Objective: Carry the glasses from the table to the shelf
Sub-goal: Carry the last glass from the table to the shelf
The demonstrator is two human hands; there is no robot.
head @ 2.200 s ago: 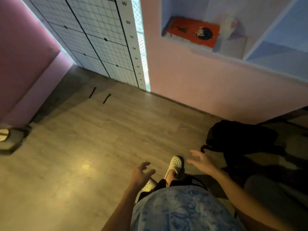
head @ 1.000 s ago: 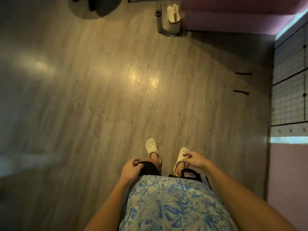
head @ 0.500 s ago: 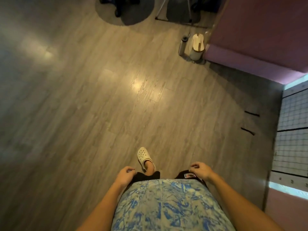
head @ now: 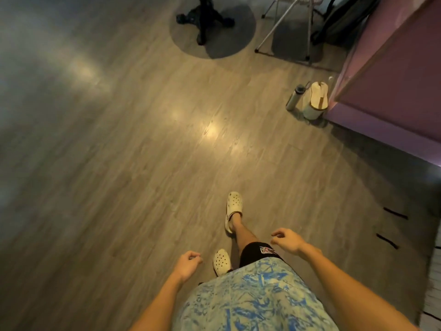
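Wood floor (head: 143, 163) open ahead; pink wall (head: 393, 80) right; left hand (head: 188, 261), right hand (head: 287, 241) loosely curled, empty.

Left hand (head: 188, 261), right hand (head: 286, 241): two. Clogs (head: 234, 206) two (white). Bottle (head: 294, 97) one. Bag (head: 315, 101) one.

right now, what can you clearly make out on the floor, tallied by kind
white perforated clogs: 2
black tape strips: 2
grey metal water bottle: 1
cream upright container: 1
round grey mat: 1
black star-shaped base: 1
silver metal folding frame: 1
total: 9
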